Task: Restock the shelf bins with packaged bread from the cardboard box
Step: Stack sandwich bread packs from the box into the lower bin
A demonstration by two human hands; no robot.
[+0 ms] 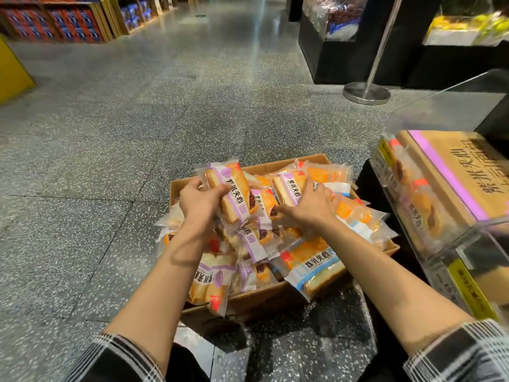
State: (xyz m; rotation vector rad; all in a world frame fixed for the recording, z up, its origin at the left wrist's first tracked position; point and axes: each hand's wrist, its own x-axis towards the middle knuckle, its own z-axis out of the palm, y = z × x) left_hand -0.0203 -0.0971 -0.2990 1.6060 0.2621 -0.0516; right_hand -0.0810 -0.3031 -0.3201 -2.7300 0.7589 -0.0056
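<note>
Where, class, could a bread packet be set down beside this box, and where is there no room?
Bare speckled floor lies left of the cardboard box, and more beyond its far rim toward the stanchion base. The box itself is crowded: packets heap past its rims under the left hand and right hand. On the right, the clear shelf bin stands close.

I see a speckled grey terrazzo floor (110,133) carrying a cardboard box (264,297) heaped with bread packs, a chrome stanchion base (366,92) farther back right, black display plinths (338,51) behind it, a yellow stand (12,75) at left.
</note>
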